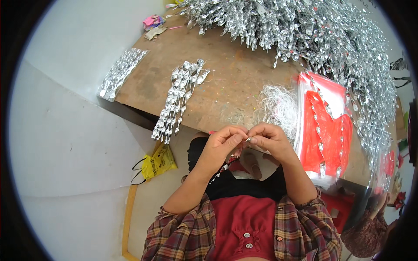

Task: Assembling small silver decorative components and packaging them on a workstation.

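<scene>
The right hand [273,140] pinches a tiny silver piece [248,140] by the near edge of the bench [148,82]. The left hand [223,142] is right beside it, fingertips bunched (what they grip, one cannot tell). White thread [278,106] lies near that edge, then red plastic [320,135]. Silver strands [179,93] poke past the edge further left. A big shiny heap [283,30] covers the far right corner.

On your brown wooden table [230,74], twisted silver foil strips [175,93] lay right of the flat silver foil sheet [123,70]. Beyond your bare right hand [274,140], the tangled white string heap [279,108] lay left of the flat red plastic bag [332,145]; the large silver foil-strip pile [278,26] spread across the far right.
</scene>
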Available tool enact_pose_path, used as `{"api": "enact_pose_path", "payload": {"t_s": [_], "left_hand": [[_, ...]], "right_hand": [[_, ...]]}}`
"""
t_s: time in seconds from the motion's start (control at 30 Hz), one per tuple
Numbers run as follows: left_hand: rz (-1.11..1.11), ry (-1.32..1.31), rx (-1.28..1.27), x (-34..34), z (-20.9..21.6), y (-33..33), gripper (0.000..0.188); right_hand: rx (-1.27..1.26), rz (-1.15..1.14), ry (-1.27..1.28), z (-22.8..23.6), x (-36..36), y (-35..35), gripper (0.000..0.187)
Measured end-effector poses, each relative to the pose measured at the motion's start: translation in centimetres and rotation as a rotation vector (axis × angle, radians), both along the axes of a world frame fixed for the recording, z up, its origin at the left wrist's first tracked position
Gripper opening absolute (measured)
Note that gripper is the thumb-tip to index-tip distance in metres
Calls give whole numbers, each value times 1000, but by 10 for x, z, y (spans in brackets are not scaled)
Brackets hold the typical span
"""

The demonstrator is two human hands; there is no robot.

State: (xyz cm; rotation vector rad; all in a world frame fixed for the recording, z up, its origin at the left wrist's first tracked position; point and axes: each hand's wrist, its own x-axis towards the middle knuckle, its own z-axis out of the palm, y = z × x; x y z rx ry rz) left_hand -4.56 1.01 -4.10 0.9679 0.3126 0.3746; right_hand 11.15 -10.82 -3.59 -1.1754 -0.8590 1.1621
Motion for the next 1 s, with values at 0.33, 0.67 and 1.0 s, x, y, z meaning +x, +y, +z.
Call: {"api": "enact_pose_path", "payload": {"t_s": [0.33, 0.67, 1.0], "left_hand": [[35, -63, 235, 2, -7, -9, 7], [330, -97, 1089, 21, 22, 8, 8], [-210, 93, 170, 16, -6, -1, 17]], "right_hand": [[-23, -20, -37, -7, 3, -3, 16], [1, 2, -159, 20, -1, 4, 19], [-15, -90, 269, 11, 15, -2, 9]]}}
